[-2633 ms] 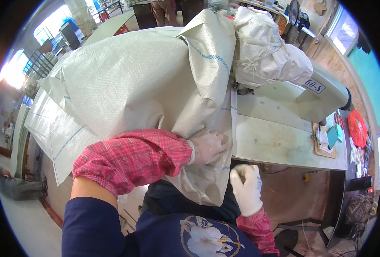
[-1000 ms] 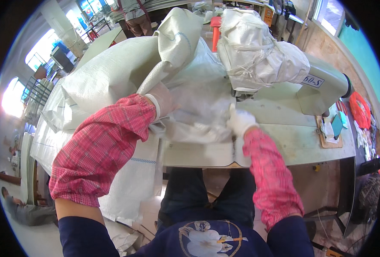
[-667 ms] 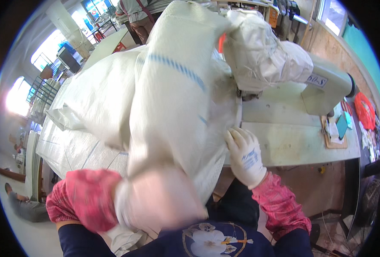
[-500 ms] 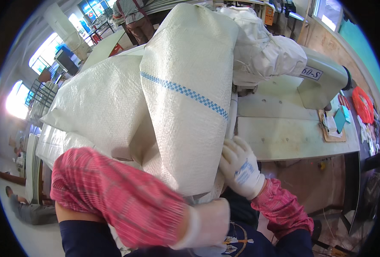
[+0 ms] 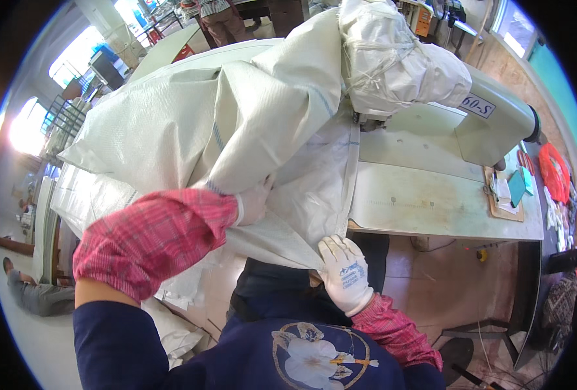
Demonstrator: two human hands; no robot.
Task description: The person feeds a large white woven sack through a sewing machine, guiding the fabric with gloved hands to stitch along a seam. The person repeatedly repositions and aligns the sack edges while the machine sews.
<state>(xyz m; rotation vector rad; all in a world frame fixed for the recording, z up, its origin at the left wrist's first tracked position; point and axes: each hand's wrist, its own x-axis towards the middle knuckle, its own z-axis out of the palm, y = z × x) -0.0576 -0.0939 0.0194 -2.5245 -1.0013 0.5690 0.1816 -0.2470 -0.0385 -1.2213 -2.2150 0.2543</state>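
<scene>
A large white woven plastic sheet [image 5: 152, 130] with thin blue stripes lies folded and crumpled over the sewing table, tucked up to the sewing machine's head. My left hand [image 5: 252, 203], in a white glove under a pink plaid sleeve, closes on a fold of the sheet at its near middle. At the sheet's near right corner, just off the table's front edge, my gloved right hand [image 5: 345, 274] pinches the material with bent fingers. A smoother, shinier white layer [image 5: 311, 205] shows between the two hands.
The industrial sewing machine [image 5: 496, 123] has its head wrapped in white cloth [image 5: 392, 65]. A clipboard [image 5: 501, 198] lies on the table's right, near a red bag [image 5: 553, 170]. More white material [image 5: 171, 331] hangs at lower left. One person stands far back; another is low at left.
The raised part of the sheet has come down and folded over to the left. My left hand has moved up and forward onto it; my right hand has come down toward me with the corner.
</scene>
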